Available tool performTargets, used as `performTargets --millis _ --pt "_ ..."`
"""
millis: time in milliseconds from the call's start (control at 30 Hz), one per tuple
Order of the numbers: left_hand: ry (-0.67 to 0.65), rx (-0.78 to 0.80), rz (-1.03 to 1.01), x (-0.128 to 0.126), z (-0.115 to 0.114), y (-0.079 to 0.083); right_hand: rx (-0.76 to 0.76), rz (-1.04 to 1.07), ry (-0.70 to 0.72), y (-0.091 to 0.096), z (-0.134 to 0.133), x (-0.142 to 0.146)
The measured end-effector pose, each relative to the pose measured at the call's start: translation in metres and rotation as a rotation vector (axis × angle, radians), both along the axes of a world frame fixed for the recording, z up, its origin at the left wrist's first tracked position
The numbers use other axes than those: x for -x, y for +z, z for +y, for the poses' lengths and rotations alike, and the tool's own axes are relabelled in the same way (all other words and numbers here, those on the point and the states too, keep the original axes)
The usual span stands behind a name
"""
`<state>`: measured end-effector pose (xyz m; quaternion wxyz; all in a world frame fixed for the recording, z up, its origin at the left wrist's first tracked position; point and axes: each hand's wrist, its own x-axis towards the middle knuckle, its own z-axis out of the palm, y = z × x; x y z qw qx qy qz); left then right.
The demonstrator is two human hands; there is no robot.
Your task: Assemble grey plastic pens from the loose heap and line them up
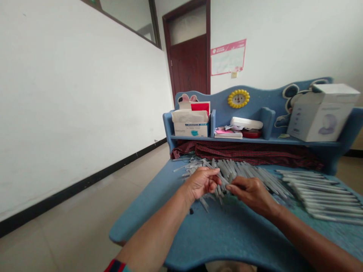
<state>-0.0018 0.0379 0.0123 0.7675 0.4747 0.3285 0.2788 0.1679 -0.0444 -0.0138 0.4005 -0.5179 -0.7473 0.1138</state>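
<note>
A loose heap of thin grey sticks (pixel 241 170) lies across the middle of a blue desk (pixel 215 234). My left hand (pixel 202 182) is closed around a small bunch of these sticks at the heap's near edge. My right hand (pixel 251 193) sits just to its right, fingers pinched on the same bunch. A second, tidier row of grey sticks (pixel 323 194) lies side by side to the right of my right hand.
The desk's blue shelf (pixel 255 139) holds a box of masks (pixel 190 124), stacked books (pixel 228 133), a yellow clock (pixel 238 98) and a white carton (pixel 321 113). A checked cloth (pixel 246 149) lies under it. A white wall runs on the left, with a brown door (pixel 189 66) behind.
</note>
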Motion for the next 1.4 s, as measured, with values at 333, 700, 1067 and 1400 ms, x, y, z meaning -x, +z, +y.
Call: performTargets --millis 333,700,1067,1400 --pt "0.143 0.146 -0.203 -0.001 0.001 0.01 0.165 0.149 0.103 -0.005 0.0 0.004" --pt "0.339 0.191 -0.407 0.014 0.016 0.013 0.089 -0.408 0.133 -0.003 -0.016 0.044" --pt "0.377 0.155 -0.43 0.015 0.018 0.016 0.054 -0.587 0.109 -0.003 -0.02 0.046" --pt "0.388 0.176 -0.447 0.016 0.019 0.017 0.027 -0.481 -0.011 -0.022 -0.011 0.023"
